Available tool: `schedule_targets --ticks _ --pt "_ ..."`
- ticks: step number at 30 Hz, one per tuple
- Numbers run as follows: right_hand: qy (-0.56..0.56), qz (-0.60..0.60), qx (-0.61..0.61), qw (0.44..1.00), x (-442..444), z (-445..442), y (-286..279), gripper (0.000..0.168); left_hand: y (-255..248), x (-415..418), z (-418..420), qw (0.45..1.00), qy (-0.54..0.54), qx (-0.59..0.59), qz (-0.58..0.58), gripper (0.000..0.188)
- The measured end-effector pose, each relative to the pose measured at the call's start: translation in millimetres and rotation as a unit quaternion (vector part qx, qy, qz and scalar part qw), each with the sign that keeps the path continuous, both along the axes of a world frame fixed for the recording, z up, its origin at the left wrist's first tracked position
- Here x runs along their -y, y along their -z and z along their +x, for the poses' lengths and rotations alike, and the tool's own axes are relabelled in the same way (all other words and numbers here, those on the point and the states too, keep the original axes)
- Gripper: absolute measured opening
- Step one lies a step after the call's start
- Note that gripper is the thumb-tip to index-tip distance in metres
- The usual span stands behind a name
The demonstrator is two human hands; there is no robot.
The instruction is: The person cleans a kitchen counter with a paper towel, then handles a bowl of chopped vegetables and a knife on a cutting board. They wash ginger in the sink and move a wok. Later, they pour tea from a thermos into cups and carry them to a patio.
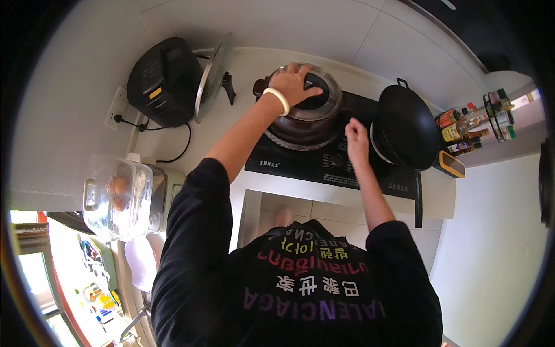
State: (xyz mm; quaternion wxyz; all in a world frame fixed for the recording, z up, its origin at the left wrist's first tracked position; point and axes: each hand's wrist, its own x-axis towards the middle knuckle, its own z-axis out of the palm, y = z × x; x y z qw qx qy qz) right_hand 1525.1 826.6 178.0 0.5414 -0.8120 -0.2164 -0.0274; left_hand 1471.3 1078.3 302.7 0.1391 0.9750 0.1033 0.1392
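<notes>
A brown pot (299, 130) stands on the left part of a black cooktop (286, 167), with a glass lid (331, 97) on it. My left hand (292, 84) is on the lid from the left, thumb and fingers spread about its dark knob (308, 82). A pale bangle (279, 99) circles that wrist. To the right of the pot, my right hand (357, 141) hovers over the cooktop with its fingers curled in; I see nothing in it. A black wok (405, 128) is on the right side of the cooktop, beside that hand.
The wok's long handle (418, 199) juts past the counter's front edge. Sauce bottles (461, 130) crowd the right end. At the left stand a black appliance (162, 82), an upright glass lid (212, 82), a power cord (184, 147) and a clear container (117, 199) with eggs.
</notes>
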Motion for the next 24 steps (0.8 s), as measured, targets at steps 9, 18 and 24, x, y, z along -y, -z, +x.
schedule_targets --ticks 9,18,24 --pt "0.069 -0.009 -0.120 0.990 182.6 -118.8 57.4 0.030 10.1 6.3 33.0 0.995 0.054 -0.082 0.002 0.046" --pt "0.187 -0.073 -0.202 0.959 344.4 -198.9 97.8 0.033 7.4 43.7 9.8 0.986 -0.080 0.064 0.132 0.083" --pt "0.295 -0.007 -0.311 0.904 442.7 -246.3 105.3 0.035 31.8 241.4 -69.9 0.948 0.138 0.135 -0.253 0.036"
